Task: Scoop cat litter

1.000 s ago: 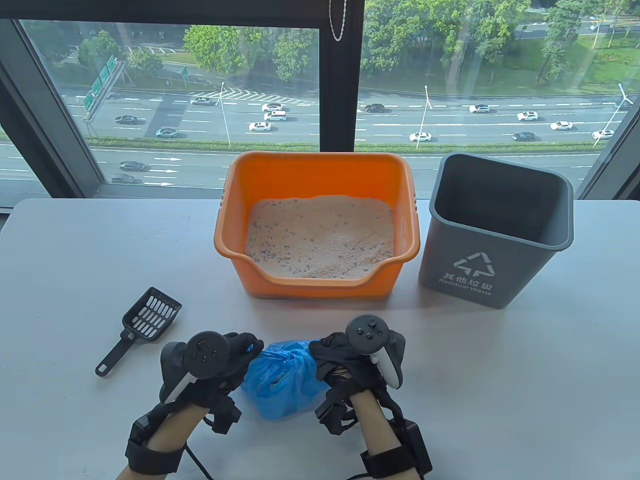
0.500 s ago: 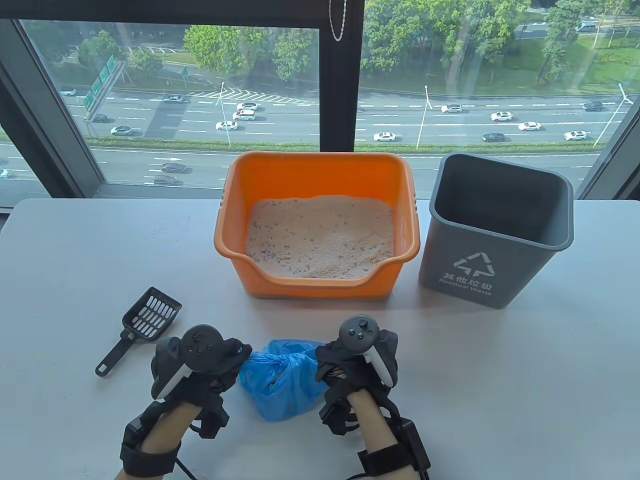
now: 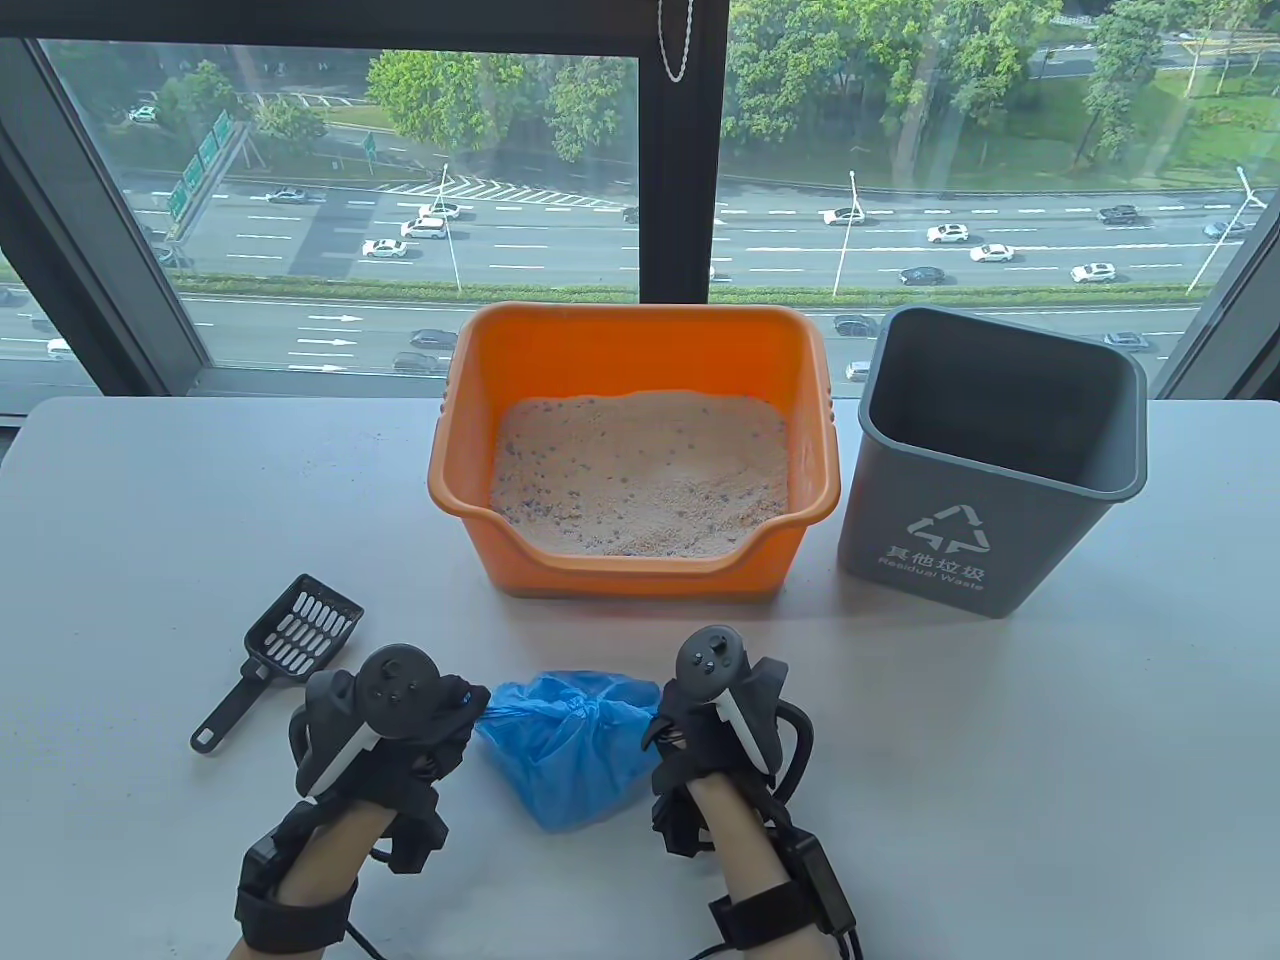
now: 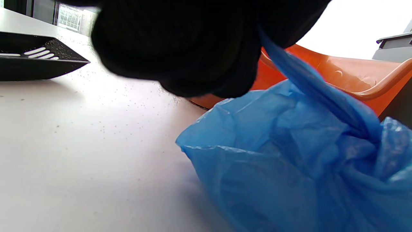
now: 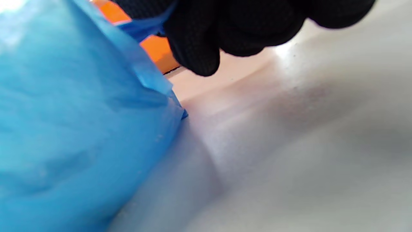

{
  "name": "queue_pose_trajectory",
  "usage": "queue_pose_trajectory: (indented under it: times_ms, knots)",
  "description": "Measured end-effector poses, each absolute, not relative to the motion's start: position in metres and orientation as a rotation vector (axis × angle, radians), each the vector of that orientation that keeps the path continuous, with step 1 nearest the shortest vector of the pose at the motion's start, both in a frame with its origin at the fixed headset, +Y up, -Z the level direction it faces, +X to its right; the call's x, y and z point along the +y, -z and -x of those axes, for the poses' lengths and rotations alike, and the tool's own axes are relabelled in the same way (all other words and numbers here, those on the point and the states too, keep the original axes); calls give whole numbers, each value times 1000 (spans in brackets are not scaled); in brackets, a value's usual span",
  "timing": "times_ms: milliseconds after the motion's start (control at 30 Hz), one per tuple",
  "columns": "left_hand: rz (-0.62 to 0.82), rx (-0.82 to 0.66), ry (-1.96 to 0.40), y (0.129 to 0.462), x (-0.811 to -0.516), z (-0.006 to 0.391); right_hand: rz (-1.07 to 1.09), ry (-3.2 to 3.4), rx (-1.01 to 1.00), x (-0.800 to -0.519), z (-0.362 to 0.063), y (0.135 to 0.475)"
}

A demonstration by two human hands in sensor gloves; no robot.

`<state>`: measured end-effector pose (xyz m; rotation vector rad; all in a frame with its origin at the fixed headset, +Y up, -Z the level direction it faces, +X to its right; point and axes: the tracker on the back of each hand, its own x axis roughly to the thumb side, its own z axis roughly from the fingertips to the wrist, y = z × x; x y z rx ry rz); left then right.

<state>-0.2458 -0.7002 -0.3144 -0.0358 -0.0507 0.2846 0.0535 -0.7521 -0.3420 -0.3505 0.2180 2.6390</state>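
A blue plastic bag (image 3: 565, 745) lies on the white table near the front edge, between my two hands. My left hand (image 3: 455, 715) grips a twisted strip of the bag at its left top; the strip shows in the left wrist view (image 4: 317, 96). My right hand (image 3: 665, 725) grips the bag's right top edge, seen in the right wrist view (image 5: 145, 24). The orange litter box (image 3: 630, 340) with pale litter (image 3: 640, 475) stands behind the bag. The black slotted scoop (image 3: 285, 640) lies on the table left of my left hand, untouched.
A grey waste bin (image 3: 1000, 455), open on top, stands right of the litter box. Small grains are scattered on the table (image 4: 96, 112) near the scoop. A window runs along the table's far edge.
Both hands have drawn apart and slightly toward the front edge, pulling the bag's top ends outward. The bag's top has tightened and flattened. Scoop, box and bin have not moved.
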Motion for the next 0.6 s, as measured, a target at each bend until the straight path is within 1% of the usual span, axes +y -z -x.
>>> queue_pose_trajectory:
  times_ms: [233, 333, 367, 433, 500, 600]
  knots:
    - [54, -49, -241, 314, -704, 244, 347, -2713, 156, -750, -52, 341]
    - [1, -71, -181, 312, -705, 236, 245, -2679, 158, -752, -60, 343]
    - [-5, -77, -172, 311, -705, 234, 249, -2648, 147, -752, -64, 342]
    - [-50, -106, -185, 309, -706, 229, 302, -2570, 24, -746, -72, 338]
    - [-95, -101, -164, 306, -704, 227, 326, -2519, -127, -734, -74, 332]
    - [-129, -97, -181, 305, -703, 229, 255, -2542, -297, -716, -65, 320]
